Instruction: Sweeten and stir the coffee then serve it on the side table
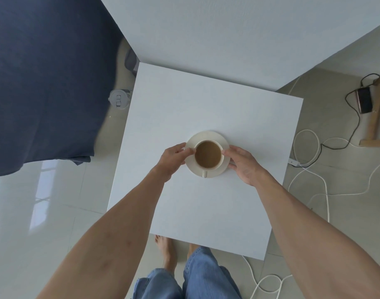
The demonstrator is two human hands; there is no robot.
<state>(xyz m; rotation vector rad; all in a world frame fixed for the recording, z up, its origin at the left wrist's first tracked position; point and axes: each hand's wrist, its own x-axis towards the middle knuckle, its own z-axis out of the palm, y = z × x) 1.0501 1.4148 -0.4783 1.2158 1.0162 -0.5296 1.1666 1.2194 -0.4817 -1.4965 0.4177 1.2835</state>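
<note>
A white cup (208, 155) full of light-brown coffee stands on a white saucer (208, 137) near the middle of the white side table (206, 104). The cup's handle points toward me. My left hand (174, 159) grips the saucer's left rim with its fingertips. My right hand (241, 164) holds the saucer's right rim, thumb near the cup. The saucer seems to rest on the tabletop. No spoon is visible.
A larger white table (238, 35) adjoins the far edge. A dark blue cloth (44, 78) covers the left. White and black cables (314, 173) and a phone (363, 100) lie on the floor at right by a wooden stool leg (376, 113). My bare feet stand at the near table edge.
</note>
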